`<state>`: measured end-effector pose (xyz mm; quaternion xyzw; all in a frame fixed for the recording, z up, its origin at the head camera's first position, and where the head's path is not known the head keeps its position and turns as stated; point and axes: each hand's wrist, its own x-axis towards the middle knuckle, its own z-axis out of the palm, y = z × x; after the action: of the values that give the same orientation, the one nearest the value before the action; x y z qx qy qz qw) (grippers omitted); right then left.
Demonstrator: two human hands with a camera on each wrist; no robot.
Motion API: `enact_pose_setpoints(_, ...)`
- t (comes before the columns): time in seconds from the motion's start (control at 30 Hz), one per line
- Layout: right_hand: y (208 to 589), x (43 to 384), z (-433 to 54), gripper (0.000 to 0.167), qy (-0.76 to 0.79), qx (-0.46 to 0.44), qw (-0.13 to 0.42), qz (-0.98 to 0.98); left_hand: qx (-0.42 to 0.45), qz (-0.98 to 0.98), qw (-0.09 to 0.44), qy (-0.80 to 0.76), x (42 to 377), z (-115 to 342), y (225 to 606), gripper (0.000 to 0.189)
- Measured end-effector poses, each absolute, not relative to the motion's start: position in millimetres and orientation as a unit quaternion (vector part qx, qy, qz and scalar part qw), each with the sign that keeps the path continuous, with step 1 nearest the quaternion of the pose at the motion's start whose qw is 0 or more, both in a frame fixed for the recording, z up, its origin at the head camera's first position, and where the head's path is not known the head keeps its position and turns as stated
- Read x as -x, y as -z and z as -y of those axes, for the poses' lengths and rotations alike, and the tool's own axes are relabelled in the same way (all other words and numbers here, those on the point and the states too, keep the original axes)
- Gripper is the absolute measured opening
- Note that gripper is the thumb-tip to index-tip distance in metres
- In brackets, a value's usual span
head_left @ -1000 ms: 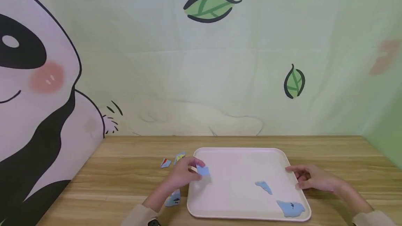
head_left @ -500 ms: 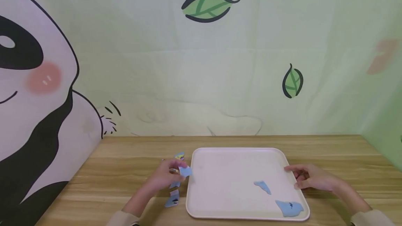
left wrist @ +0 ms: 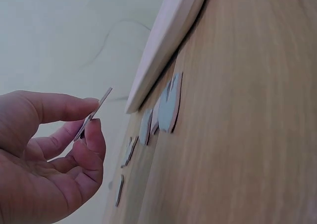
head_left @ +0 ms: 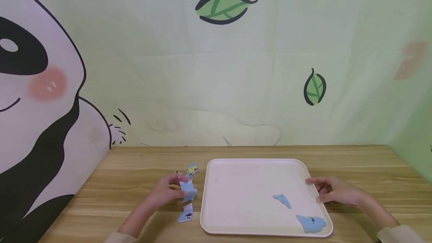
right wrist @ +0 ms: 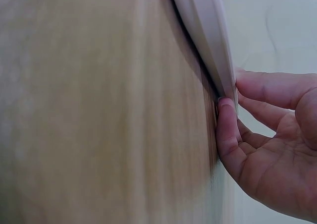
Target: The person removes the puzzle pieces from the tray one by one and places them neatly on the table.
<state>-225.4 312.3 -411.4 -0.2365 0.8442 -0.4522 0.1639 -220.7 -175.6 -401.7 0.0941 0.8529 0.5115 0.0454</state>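
Observation:
Between thumb and fingertips my left hand pinches a flat light-blue puzzle piece, raised beside the tray's left side. In the left wrist view that held piece shows thin and edge-on, tilted. At the far side, my right hand grips the right rim of the white tray; the right wrist view shows finger and thumb at the tray's edge. Two blue puzzle pieces lie on the tray: a slim one and a larger one in the near right corner.
Left of the tray, several loose puzzle pieces lie in a rough column on the wooden table, among them a yellow-and-blue one and a blue one with a dark mark. Behind the table hangs a printed panda backdrop.
My left hand has moved left with the puzzle piece, from over the tray's left rim to above the loose pieces. The right hand stays at the tray.

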Motion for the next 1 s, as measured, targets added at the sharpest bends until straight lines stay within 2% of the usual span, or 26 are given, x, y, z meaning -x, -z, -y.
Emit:
enact_pose_setpoints(0.73, 410.9, 227.5, -312.6, 0.057, 0.454, 0.237, 0.167, -0.843, -0.076, -0.878, 0.062, -0.469, 222.6, 205.2, 410.8, 0.035)
enact_pose_setpoints(1.0, 411.0, 227.1, -312.1, 0.057, 0.452, 0.24, 0.161, -0.844, -0.068, -0.888, 0.053, -0.453, 223.7, 206.3, 413.6, 0.035)
